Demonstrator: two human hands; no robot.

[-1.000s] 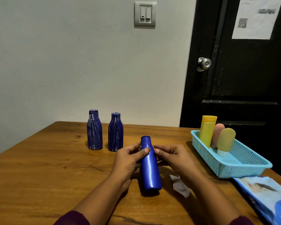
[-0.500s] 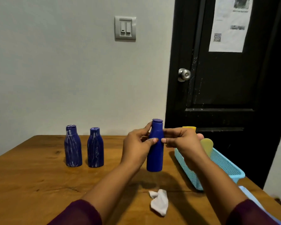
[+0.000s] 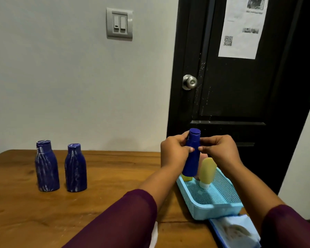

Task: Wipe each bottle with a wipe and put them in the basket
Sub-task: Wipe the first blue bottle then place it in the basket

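**A:** Head view. What's in the hands?

**B:** One plain blue bottle (image 3: 191, 156), cap up and leaning a little, held in the air over the far end of the basket (image 3: 215, 206). The left hand (image 3: 174, 154) is curled round the bottle's shoulder, thumb in front. The right hand (image 3: 220, 153) pinches the neck from the other side, thumb against forefinger. The cap stands above both hands.

**A:** Is its base down inside the basket?

**B:** Cannot tell. The base overlaps a bright yellow bottle (image 3: 186, 178) that stands behind it, mostly hidden.

**A:** And the basket itself?

**B:** Light-blue mesh, at the right edge of the desk (image 3: 106, 176). Besides the yellow bottle it holds a pale yellow tube (image 3: 207, 170), standing on its white cap just beside the blue bottle.

**A:** Other bottles?

**B:** Two streaked bottles, dark blue with white smears, upright toward the desk's far left. The left one (image 3: 47, 167) and the right one (image 3: 76, 169) stand side by side, apart, well away from the basket.

**A:** Wipes?

**B:** A blue wipe pack (image 3: 234, 231) lies at the near right corner, just beside the basket's near wall. A scrap of white wipe (image 3: 154, 235) shows at the near edge, against the left sleeve.
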